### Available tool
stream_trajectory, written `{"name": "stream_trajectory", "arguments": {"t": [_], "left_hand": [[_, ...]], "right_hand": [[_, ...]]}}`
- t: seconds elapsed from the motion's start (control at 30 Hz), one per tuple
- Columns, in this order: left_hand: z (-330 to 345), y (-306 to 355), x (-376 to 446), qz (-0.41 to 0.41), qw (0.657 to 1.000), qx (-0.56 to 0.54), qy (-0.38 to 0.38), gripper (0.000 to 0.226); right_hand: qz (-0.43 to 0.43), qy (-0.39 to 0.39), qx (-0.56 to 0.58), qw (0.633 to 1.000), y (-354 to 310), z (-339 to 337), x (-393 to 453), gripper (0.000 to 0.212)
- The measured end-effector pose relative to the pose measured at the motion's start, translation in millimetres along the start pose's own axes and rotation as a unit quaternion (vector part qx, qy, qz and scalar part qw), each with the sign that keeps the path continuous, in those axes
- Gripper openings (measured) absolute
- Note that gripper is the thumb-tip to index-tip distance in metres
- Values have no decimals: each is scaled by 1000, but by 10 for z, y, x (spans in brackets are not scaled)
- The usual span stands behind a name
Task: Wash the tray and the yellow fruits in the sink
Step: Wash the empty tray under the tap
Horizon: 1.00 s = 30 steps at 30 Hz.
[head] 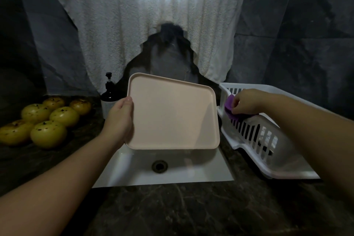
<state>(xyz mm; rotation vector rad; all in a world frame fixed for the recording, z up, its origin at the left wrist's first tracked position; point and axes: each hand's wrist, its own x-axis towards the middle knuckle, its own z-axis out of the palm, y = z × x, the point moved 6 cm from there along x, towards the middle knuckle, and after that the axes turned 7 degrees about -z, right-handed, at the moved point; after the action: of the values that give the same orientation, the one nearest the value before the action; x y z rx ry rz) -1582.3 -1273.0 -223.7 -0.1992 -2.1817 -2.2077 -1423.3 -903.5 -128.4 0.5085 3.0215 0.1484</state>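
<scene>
Head view shows the left hand [120, 119] gripping the pink tray [172, 113] by its left edge, thumb over the rim, tilted above the white sink [201, 170]. Left of that grip, six yellow fruits [46, 120] sit on the dark counter [172, 209]. Right of the tray, the right hand [247, 101] pinches a purple scrubber [229, 109] at the white dish rack [268, 140].
</scene>
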Motion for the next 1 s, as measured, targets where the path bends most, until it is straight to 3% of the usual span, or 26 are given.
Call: {"name": "stream_trajectory", "arguments": {"t": [0.1,0.2,0.3,0.47,0.57,0.67,0.83,0.9,1.0], "left_hand": [[-56,41,-26,4,1000,-2,6,30],[-153,61,-19,0,1000,-20,12,32],[-299,143,-20,1,999,-24,24,32],[-650,313,-72,19,998,-30,57,35],[-956,423,-164,29,996,-21,82,30],[-1400,535,-272,33,990,11,133,20],[-2365,586,-510,0,978,114,177,28],[-2782,501,-629,-37,968,159,188,34],[-3411,225,-863,-123,962,132,206,40]], "right_hand": [[-5,-36,-52,998,-151,11,-60,28],[-20,45,-48,998,-363,-132,-72,47],[-63,153,34,986,-654,-168,-104,66],[-41,169,223,959,-1114,62,-125,103],[-1,193,413,890,-1328,66,-132,88],[-13,176,486,856,-1661,31,-146,56],[-62,99,515,849,-2494,115,-192,30],[-77,51,515,852,-2886,229,-252,29],[-91,-23,509,855,-3488,425,-388,39]]}}
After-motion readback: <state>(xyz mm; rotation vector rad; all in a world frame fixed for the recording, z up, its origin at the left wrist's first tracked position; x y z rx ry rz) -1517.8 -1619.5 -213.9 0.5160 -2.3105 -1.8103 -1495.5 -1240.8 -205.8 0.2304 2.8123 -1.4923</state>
